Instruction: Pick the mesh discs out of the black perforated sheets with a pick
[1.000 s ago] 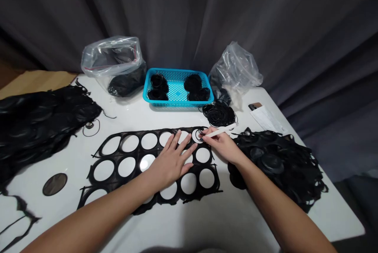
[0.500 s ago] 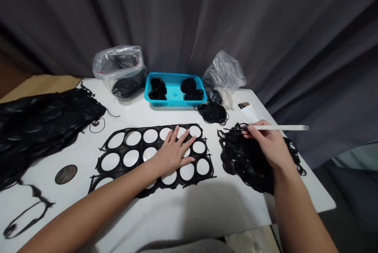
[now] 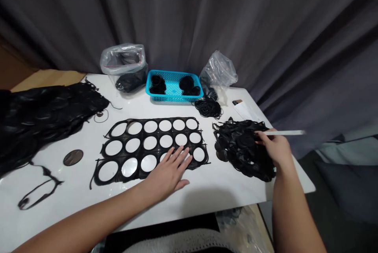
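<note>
My left hand lies flat with fingers spread on the front edge of a thin black sheet. Rows of round holes run through the sheet, and the white table shows through them. My right hand is closed around a slim white stick-like tool, over the right side of a tangled heap of black scraps. The tool's working end is hidden against the black heap. Left of the sheet, a flat dark disc lies on the table.
A blue basket with black rings inside stands at the back, between two clear plastic bags. Before the right bag lies a bundle of black rings. A large black pile covers the table's left side.
My left hand has slid nearer to me, from the middle of the sheet to its front edge. My right hand has shifted slightly, still holding the white tool. The view has moved a little.
</note>
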Demonstrator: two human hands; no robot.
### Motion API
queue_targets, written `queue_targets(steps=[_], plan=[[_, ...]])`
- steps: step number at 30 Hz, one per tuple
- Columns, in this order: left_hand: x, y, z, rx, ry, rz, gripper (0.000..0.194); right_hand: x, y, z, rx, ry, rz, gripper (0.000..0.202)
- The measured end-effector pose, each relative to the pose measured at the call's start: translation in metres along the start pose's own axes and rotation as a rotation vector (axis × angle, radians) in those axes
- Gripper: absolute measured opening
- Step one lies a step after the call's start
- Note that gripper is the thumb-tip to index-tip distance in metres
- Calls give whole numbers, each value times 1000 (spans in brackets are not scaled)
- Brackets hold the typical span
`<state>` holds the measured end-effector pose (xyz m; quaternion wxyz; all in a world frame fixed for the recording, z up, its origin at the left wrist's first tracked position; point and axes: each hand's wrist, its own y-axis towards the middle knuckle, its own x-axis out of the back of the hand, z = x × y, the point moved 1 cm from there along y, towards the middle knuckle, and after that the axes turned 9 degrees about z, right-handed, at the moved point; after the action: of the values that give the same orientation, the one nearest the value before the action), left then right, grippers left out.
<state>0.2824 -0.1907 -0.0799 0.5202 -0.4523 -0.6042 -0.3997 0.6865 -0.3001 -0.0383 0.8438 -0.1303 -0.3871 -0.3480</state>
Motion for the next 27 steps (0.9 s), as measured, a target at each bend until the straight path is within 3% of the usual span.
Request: queue_targets(steps=[3,8,14,18,22,27], plan=[[-2,2,3,-9,6,-47,66,-7,0,7,-81,127,29,37],[-5,3,6,-19,22,-77,65,-9,0,14,-29,226,72,39],[-6,3,7,-25,47,-74,65,-10,17,30,58,-42,148,30],[-5,3,7,-22,41,-62,66,-28,35,49,59,-298,242,21],[-4,2,6,-14,25,-51,67,-44,42,59,35,-432,224,12],[-5,0,7,-13,-10,-60,65,-21,49,56,6,-418,157,12]])
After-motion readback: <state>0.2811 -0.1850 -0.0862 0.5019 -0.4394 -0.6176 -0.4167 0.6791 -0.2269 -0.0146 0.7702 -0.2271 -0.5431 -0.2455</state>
